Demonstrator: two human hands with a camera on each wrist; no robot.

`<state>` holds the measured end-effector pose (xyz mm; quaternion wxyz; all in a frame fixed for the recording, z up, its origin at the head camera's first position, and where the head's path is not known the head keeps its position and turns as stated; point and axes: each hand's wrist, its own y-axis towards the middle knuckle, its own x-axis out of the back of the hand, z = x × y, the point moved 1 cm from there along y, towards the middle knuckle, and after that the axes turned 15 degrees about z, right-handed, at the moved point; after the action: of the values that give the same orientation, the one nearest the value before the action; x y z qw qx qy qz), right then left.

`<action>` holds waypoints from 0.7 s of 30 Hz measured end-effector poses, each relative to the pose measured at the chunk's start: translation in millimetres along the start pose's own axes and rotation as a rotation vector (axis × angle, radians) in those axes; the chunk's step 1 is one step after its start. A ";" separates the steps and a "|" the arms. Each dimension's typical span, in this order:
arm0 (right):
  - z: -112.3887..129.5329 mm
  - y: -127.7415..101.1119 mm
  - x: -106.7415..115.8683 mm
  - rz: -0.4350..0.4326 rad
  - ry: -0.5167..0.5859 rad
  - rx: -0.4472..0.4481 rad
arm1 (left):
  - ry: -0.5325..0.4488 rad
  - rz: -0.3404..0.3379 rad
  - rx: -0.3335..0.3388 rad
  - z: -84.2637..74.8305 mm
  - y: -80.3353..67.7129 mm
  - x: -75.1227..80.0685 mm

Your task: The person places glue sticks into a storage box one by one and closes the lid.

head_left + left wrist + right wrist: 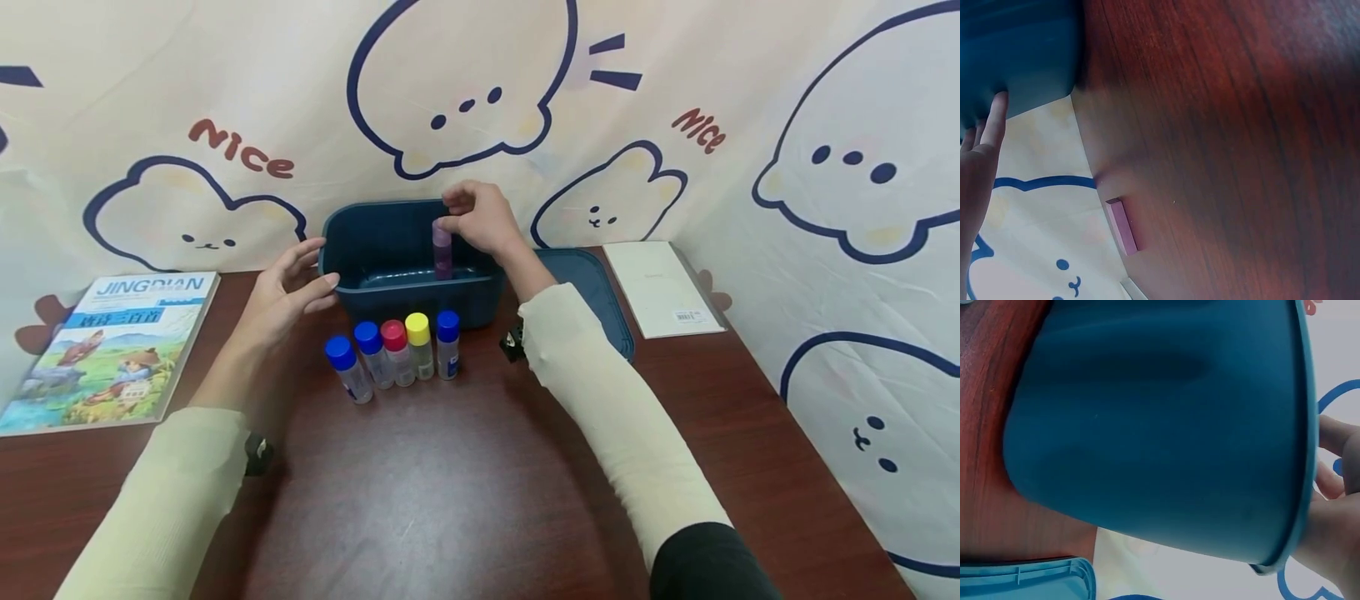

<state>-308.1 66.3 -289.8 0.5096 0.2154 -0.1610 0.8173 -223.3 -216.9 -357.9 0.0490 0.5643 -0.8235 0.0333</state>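
A dark teal plastic box stands at the back of the table. My left hand is at its left end, fingers fairly straight and spread, fingertips against the wall and rim; the left wrist view shows a fingertip on its side. My right hand reaches over the box's right part and pinches the top of a purple cylindrical tube, held upright inside. In the right wrist view the box wall hides the tube and most fingers. In front of the box stand several small clear bottles with blue, red and yellow caps.
A matching teal lid lies right of the box, beside a white flat notebook. An illustrated book lies at the left. Near the wall is a small pink block. A printed cloth hangs behind the table.
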 end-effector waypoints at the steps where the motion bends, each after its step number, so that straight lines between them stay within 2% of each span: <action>1: 1.0 -1.1 -0.3 0.004 0.007 0.014 | 0.003 -0.001 -0.002 -0.1 -0.9 0.7; 8: 3.0 -15.3 0.0 0.012 0.049 0.093 | 0.005 0.021 -0.017 1.7 -2.7 1.8; 17: -0.9 -38.2 -4.5 0.024 0.154 0.179 | 0.029 0.001 -0.003 0.8 -2.8 0.6; 21: -0.5 -49.5 -4.2 0.019 0.157 0.208 | 0.035 0.004 -0.004 0.3 -2.4 0.9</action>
<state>-261.8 84.6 -290.3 0.4876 0.2008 -0.0369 0.8489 -221.4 -218.6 -358.0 0.0645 0.5620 -0.8236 0.0415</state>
